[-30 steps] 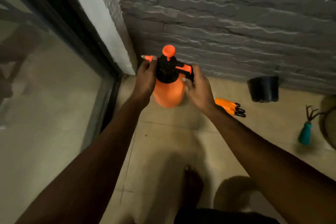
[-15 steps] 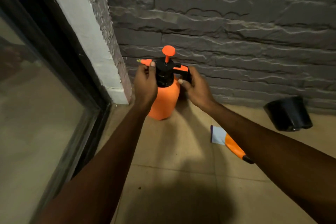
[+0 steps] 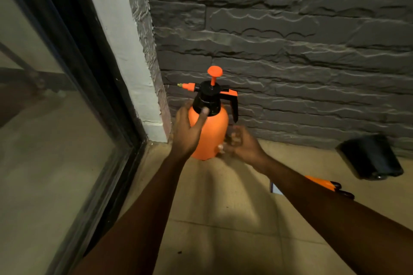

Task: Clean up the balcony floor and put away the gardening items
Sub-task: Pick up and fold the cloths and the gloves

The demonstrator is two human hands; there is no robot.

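While the sprayer (image 3: pixel 212 131) stands upright in the corner, base at the floor (image 3: pixel 223 212), betw. the glass door (image 3: pixel 44 140) and the stone wall (image 3: pixel 290 51), the L hand (image 3: pixel 186 134) is clamped on its left side: fingers go round the orange body, thumb is up on the black cap. The R hand (image 3: pixel 244 145) is low by the sprayer's right side, fingers half curled, blurred. One fingertip is at the body, but I cannot tell if this hand grips. A black pot (image 3: pixel 368 158) lies tilted by the wall, far right. An orange tool (image 3: pixel 321 183) lies on the floor, partly hidden by the R forearm.
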